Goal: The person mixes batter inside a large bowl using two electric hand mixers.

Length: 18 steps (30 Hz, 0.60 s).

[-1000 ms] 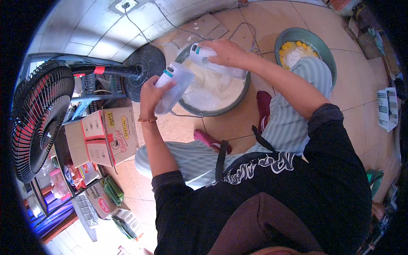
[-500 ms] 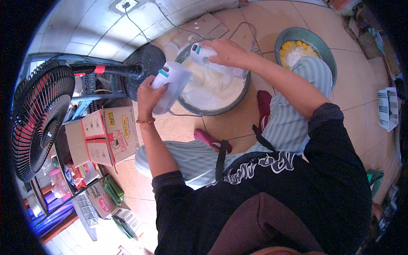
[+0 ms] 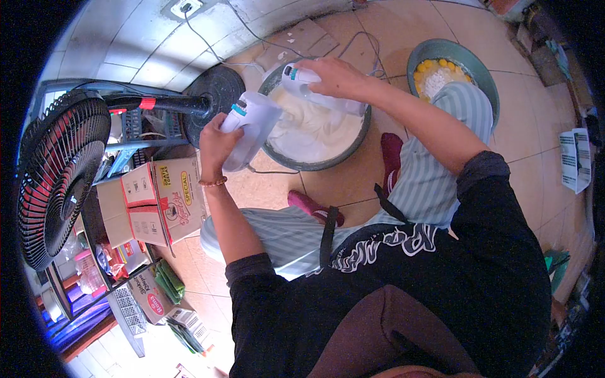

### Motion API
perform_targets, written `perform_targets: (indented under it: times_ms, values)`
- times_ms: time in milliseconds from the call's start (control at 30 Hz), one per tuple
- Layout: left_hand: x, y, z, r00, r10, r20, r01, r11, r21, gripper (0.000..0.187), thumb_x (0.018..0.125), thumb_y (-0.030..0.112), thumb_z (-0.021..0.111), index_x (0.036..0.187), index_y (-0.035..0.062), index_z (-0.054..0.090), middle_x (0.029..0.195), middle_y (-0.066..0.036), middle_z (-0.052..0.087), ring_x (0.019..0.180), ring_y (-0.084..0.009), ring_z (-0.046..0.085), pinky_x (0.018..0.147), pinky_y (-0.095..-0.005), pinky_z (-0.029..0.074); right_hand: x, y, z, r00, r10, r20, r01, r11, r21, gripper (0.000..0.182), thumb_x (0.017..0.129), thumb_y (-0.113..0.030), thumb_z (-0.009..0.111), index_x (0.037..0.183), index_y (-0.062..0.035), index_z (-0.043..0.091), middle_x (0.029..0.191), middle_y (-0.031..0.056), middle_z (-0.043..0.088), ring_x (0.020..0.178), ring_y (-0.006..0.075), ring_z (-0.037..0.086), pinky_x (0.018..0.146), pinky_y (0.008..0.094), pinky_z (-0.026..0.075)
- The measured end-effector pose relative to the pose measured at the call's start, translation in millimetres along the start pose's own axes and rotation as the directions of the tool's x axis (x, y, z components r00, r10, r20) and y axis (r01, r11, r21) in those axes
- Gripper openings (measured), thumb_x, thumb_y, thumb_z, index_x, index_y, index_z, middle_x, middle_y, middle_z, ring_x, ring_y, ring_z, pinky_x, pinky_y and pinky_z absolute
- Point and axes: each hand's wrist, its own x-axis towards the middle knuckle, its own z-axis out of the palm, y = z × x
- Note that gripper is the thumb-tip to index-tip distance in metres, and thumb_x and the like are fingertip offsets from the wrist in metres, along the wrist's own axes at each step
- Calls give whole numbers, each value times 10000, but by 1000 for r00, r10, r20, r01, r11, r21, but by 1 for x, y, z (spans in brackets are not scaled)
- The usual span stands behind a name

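My left hand is wrapped round the handle of a white hand mixer, held over the left rim of a big basin. A second white hand mixer is gripped by my right hand above the basin's far right side. Pale, creamy batter with soft folds fills the basin, which stands on the floor between my feet. The mixers' bodies hide their beaters.
Right of my knee, a green basin holds egg yolks and white powder. A black fan and a cardboard box stand at left. Cords run to a wall socket. A white basket is at far right.
My left hand and its mixer have shifted slightly to the left. My right hand and its mixer look almost unmoved.
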Motion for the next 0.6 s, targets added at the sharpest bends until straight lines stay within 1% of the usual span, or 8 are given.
perform_targets:
  times_ms: [100, 200, 400, 500, 600]
  values:
    - [-2, 4, -3, 1000, 21, -14, -21, 1000, 14, 291, 622, 175, 692, 849, 10, 614, 714, -133, 633, 639, -192, 616, 618, -312, 473, 0, 1, 2, 1000, 2, -11, -2, 1000, 3, 535, 718, -196, 591, 1234, -111, 474, 964, 217, 595, 917, 368, 572, 809, 441, 450]
    - [-3, 3, -5, 1000, 24, -18, -24, 1000, 11, 287, 624, 173, 690, 849, 11, 616, 716, -130, 634, 636, -183, 611, 616, -311, 472, 2, 0, 1, 999, 47, 23, -47, 999, -2, 535, 711, -192, 594, 1228, -111, 481, 964, 217, 599, 916, 368, 575, 811, 439, 452]
    - [-5, 7, -8, 999, 17, -29, -16, 1000, 26, 285, 622, 174, 685, 845, 8, 620, 716, -129, 635, 637, -181, 612, 621, -310, 472, -1, -1, 2, 999, -11, -45, 11, 1000, 5, 539, 706, -187, 596, 1228, -113, 483, 966, 213, 605, 929, 361, 576, 816, 438, 453]
    - [-5, 7, -10, 999, 33, -25, -32, 999, 28, 286, 620, 174, 683, 844, 7, 620, 713, -129, 636, 640, -182, 614, 621, -310, 471, -2, -2, 1, 999, -13, -43, 11, 1000, -25, 545, 708, -186, 595, 1233, -100, 477, 972, 214, 606, 938, 358, 576, 822, 435, 451]
    - [-7, 7, -12, 999, 31, -35, -29, 999, 38, 285, 620, 169, 681, 847, 6, 621, 713, -129, 636, 641, -182, 615, 622, -309, 471, 1, -3, 1, 999, 49, 9, -49, 999, -3, 548, 705, -210, 599, 1226, -81, 484, 970, 219, 605, 939, 360, 573, 826, 424, 452]
